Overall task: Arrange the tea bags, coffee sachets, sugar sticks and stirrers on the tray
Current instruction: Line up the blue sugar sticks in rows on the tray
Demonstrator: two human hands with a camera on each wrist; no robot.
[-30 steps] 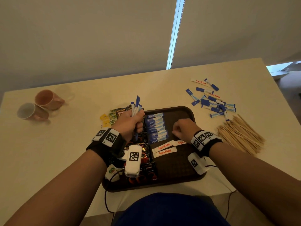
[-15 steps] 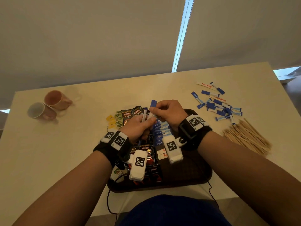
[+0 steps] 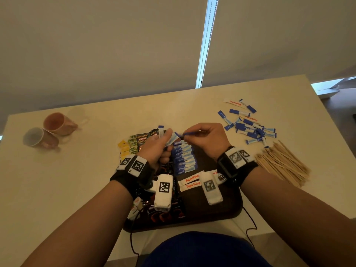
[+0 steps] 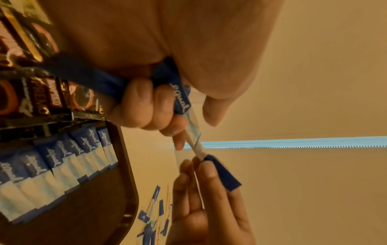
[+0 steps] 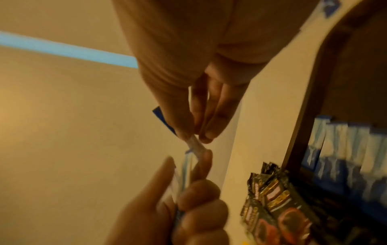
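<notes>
My left hand [image 3: 160, 146] grips a small bunch of blue-and-white sugar sticks [image 3: 161, 132] above the far left part of the dark brown tray [image 3: 221, 214]. My right hand [image 3: 204, 137] pinches one sugar stick [image 4: 196, 145] [image 5: 194, 145] from that bunch by its blue end [image 4: 222, 174]. On the tray lie a neat row of blue sugar sticks [image 3: 183, 158], white Tapa King sticks [image 3: 190, 183] and dark coffee sachets [image 3: 167, 214]. Loose sugar sticks [image 3: 248, 126] and a pile of wooden stirrers [image 3: 283, 164] lie on the table to the right.
Two mugs [image 3: 48, 132] lie at the table's far left. Yellow and green tea bags [image 3: 128, 146] and a coffee sachet [image 3: 143, 139] sit just beyond the tray's far left corner. The cream table [image 3: 77, 180] ends close in front of me.
My right hand rose from the tray's middle to the bunch held in my left hand and now pinches one stick, drawing it out to the right.
</notes>
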